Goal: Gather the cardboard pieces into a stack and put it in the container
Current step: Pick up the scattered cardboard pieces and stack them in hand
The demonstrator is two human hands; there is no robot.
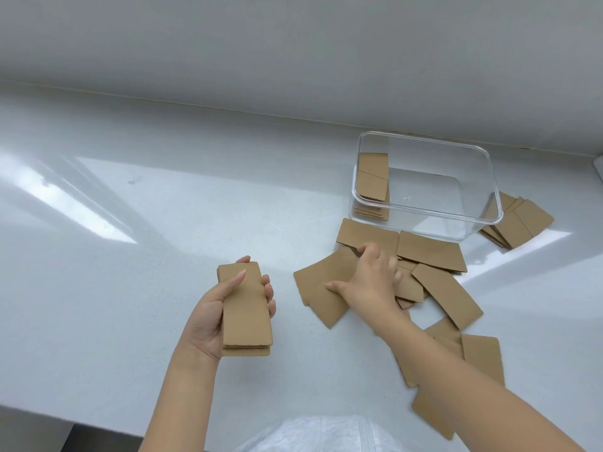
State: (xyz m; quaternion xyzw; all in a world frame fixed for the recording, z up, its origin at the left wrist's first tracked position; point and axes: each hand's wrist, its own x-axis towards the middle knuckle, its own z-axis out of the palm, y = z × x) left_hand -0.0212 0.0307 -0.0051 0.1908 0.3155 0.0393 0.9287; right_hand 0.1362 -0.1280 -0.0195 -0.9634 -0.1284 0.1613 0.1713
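Note:
My left hand [208,316] holds a neat stack of brown cardboard pieces [246,309] above the white counter, thumb across its top. My right hand [370,277] rests on a scattered pile of loose cardboard pieces [437,282], fingers curled over the edge of one piece [323,288]; whether it is gripped I cannot tell. A clear plastic container [483,177] stands just behind the pile. Inside it, at its left end, an earlier cardboard stack [373,177] leans upright. More pieces [479,357] lie under and beside my right forearm.
Another cardboard pile [518,223] lies behind the container on the right. The white counter [130,256] meets a grey wall at the back. Its front edge runs along the lower left. My white clothing shows at the bottom.

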